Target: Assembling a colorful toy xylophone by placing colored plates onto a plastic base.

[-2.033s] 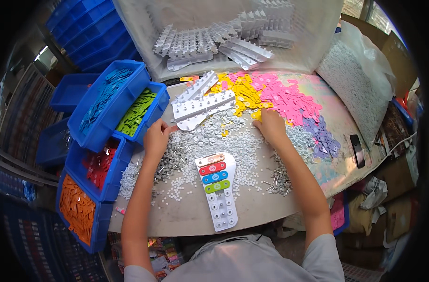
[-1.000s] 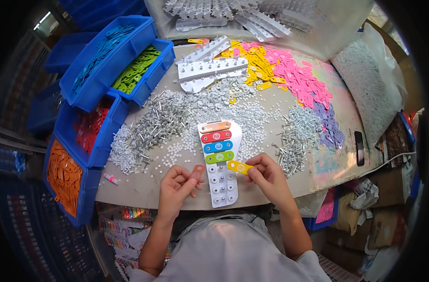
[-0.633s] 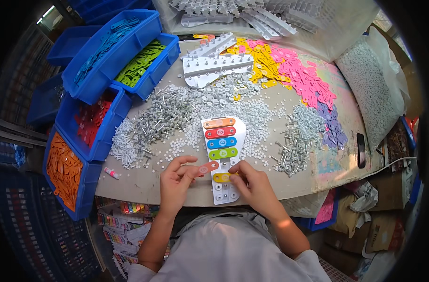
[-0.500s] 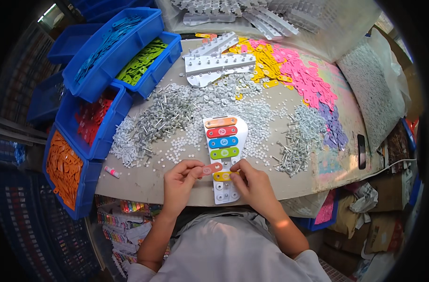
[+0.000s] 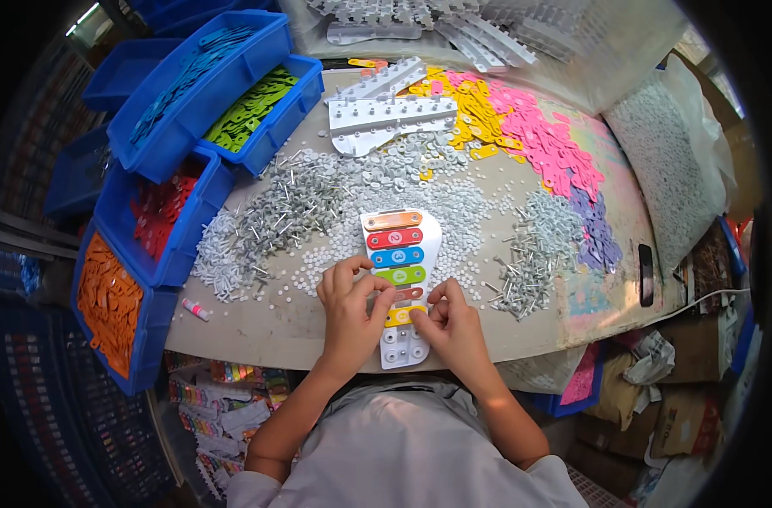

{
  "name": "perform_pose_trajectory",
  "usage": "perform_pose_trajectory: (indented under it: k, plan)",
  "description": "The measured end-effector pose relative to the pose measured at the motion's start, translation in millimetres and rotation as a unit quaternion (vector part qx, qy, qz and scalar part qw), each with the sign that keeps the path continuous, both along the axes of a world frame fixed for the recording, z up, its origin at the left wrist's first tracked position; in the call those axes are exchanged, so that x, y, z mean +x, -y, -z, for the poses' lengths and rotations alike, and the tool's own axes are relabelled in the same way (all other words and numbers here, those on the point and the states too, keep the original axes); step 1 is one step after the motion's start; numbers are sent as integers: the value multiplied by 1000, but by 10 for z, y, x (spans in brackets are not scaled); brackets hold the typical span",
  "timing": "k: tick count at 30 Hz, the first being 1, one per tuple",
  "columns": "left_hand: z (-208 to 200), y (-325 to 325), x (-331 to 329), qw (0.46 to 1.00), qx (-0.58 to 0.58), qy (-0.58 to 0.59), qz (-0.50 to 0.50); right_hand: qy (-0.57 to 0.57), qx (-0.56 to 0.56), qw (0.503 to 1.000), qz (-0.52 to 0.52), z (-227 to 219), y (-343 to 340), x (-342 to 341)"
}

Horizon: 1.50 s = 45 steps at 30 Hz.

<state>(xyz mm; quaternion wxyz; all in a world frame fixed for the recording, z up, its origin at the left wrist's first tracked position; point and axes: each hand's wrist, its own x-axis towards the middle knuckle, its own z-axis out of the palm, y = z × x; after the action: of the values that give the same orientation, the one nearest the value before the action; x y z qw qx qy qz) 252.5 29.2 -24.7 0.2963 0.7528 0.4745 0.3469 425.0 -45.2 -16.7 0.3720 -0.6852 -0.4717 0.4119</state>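
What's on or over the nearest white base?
Orange bar, red bar, blue bar, green bar, salmon bar, yellow bar, then white rings. The left hand hides the salmon bar's left end; the right hand, part of the yellow bar. Beneath bars: covered.

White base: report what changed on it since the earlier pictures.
The left hand carried the salmon bar rightward onto the white base, below the green bar; the right hand brought the yellow bar leftward, below that. Orange bar, red bar, blue bar and green bar stayed.
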Motion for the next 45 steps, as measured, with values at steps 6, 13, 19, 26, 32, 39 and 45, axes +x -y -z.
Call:
perform_pose_trajectory:
  k: [6, 13, 19, 26, 32, 39, 45]
  plan:
    - [86, 42, 89, 998, 54, -38, -8, 33, 3, 999, 19, 2, 12, -12]
    - [113, 24, 89, 997, 66, -47, -16, 49, 27, 998, 11, 24, 30, -71]
    - [174, 211, 15, 997, 76, -8, -12, 36, 33, 999, 15, 4, 62, 84]
    - [173, 665, -367, 996, 30, -42, 74, 368, 167, 884, 236, -125, -44, 1587]
    - [169, 604, -374, 995, -2, -53, 90, 498, 124, 817, 264, 257, 271, 3132]
    - [153, 539, -458, 993, -13, -63, 96, 482, 89, 843, 219, 318, 8, 3415]
    - [163, 503, -428, 997, 0, -17, 82, 491, 120, 823, 259, -18, -30, 2933]
